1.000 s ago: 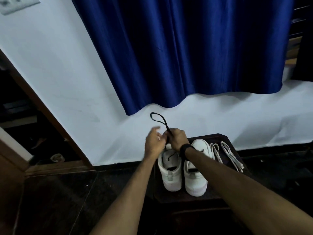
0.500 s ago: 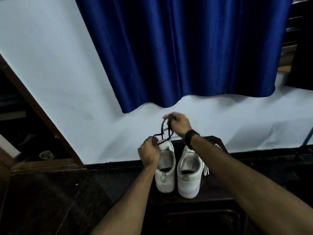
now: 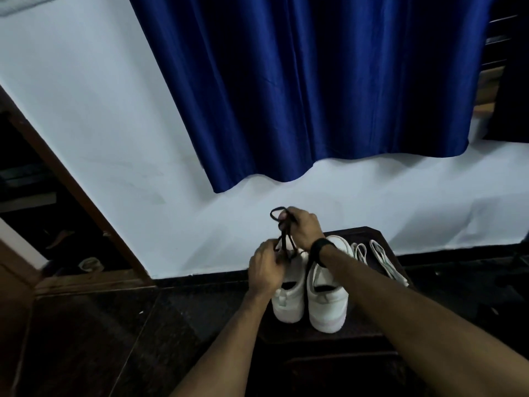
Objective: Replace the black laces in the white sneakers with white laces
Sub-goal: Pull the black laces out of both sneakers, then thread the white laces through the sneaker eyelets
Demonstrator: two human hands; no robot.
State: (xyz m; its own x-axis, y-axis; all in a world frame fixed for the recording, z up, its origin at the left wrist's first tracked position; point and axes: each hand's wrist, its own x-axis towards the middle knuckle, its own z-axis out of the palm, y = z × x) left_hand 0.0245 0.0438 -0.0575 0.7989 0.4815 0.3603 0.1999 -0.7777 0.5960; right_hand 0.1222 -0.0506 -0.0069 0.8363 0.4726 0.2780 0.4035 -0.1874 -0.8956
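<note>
Two white sneakers stand side by side in the lower centre of the frame, heels toward the camera, on a dark low table (image 3: 369, 233) set against the wall: the left sneaker (image 3: 289, 299) and the right sneaker (image 3: 327, 299). Two white laces lie on the table to the right of the sneakers, each folded into a long loop: the nearer lace (image 3: 361, 252) just beside the right sneaker, the farther lace (image 3: 386, 262) a little apart from it. One black lace (image 3: 283, 233) is visible, held above the left sneaker. Two hands are in view. The right hand (image 3: 303, 227), the higher one, has its fingers curled around the upper part of the black lace, and a small loop of the lace protrudes to the left of the fist. A black band (image 3: 320, 249) sits on the right wrist. The left hand (image 3: 266, 267), lower and over the front of the left sneaker, has its fingers curled and pinches the lower strands of the same lace. The strands run taut between the two hands. Whether the lace is threaded through any eyelets cannot be determined, as the left hand covers that area. One blue curtain (image 3: 315, 90) hangs in the upper centre of the frame against a white wall (image 3: 100, 124).
</note>
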